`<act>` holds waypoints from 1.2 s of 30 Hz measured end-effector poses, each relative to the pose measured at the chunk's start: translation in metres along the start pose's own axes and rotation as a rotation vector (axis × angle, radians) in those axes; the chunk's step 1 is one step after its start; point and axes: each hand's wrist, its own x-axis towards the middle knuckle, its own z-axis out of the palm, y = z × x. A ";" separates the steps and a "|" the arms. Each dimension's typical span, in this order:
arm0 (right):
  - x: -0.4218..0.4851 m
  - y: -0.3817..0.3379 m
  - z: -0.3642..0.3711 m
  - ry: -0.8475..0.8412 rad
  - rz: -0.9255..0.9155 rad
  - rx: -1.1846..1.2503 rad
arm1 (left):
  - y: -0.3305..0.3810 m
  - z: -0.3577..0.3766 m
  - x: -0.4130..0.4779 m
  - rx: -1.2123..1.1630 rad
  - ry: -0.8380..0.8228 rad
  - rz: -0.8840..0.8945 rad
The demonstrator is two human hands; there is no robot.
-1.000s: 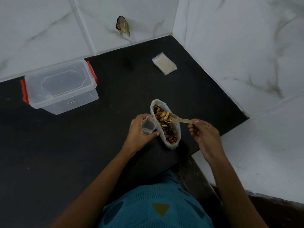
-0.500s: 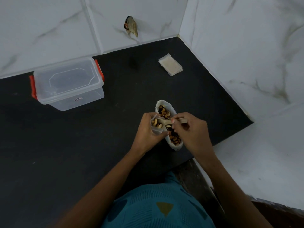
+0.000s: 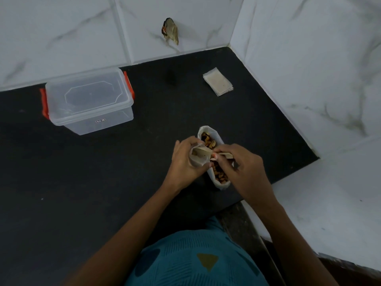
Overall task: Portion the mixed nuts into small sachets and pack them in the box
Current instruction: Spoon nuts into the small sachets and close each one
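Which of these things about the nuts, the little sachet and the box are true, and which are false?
1. The left hand holds a small sachet. True.
2. The box has its lid off. False: the lid sits on it.
3. The right hand holds a spoon. True.
4. The bag of nuts is inside the box. False: it stands on the black counter, apart from the box.
5. A pile of empty sachets lies near the wall corner. True.

box (image 3: 88, 100) far left, sachet stack (image 3: 218, 81) behind nut bag (image 3: 208, 130)
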 end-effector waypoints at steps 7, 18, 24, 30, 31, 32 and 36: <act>0.000 -0.005 0.003 0.021 -0.056 -0.025 | 0.008 -0.004 0.001 -0.107 0.041 -0.027; -0.001 -0.009 -0.007 0.055 -0.089 -0.080 | 0.008 -0.007 -0.001 -0.205 -0.011 0.032; -0.001 0.001 -0.019 0.194 0.072 0.102 | 0.004 -0.008 -0.002 -0.235 0.007 -0.043; -0.012 0.036 -0.023 0.341 0.327 0.042 | -0.001 -0.008 -0.004 -0.250 0.023 -0.090; -0.015 0.043 -0.018 0.319 0.327 -0.005 | -0.002 -0.006 -0.004 -0.253 0.017 -0.095; -0.020 0.049 -0.013 0.289 0.319 -0.047 | -0.004 -0.005 -0.004 -0.254 0.009 -0.101; -0.036 0.063 0.010 0.151 0.258 -0.160 | -0.011 0.002 -0.006 -0.246 -0.028 -0.141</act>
